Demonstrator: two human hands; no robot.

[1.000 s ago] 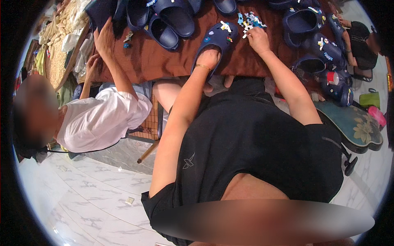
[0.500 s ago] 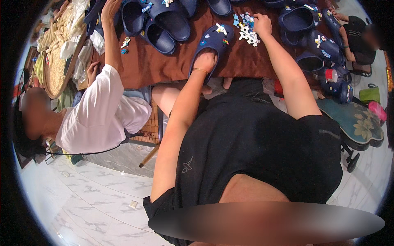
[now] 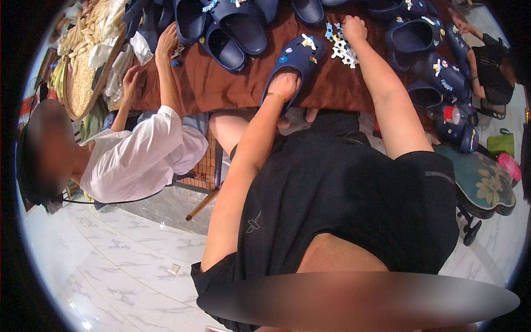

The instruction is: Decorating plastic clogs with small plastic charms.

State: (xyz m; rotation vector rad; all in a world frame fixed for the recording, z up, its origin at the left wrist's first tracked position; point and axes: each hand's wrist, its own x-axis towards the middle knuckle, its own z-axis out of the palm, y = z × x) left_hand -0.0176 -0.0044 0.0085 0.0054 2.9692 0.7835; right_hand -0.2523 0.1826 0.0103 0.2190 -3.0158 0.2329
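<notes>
A navy clog (image 3: 310, 61) with small charms on its upper lies toe away from me on the brown cloth (image 3: 221, 91). My left hand (image 3: 285, 84) is pushed into its heel opening and holds it from inside; the fingers are hidden. Right of the clog lies a pile of white and blue charms (image 3: 344, 54). At its far edge is my right hand (image 3: 354, 29), fingers curled and drawn together; whatever is in them is too small to make out.
More navy clogs (image 3: 224, 50) stand along the far side and right of the table. On the left, a person in a white shirt (image 3: 144, 155) has one hand beside a few loose charms (image 3: 177, 55). A round tray (image 3: 83, 88) and a green stool (image 3: 481, 177) flank the table.
The whole view has shifted slightly. My right hand has moved to the far edge of the charm pile. The neighbour's raised arm has come down and back toward the loose charms.
</notes>
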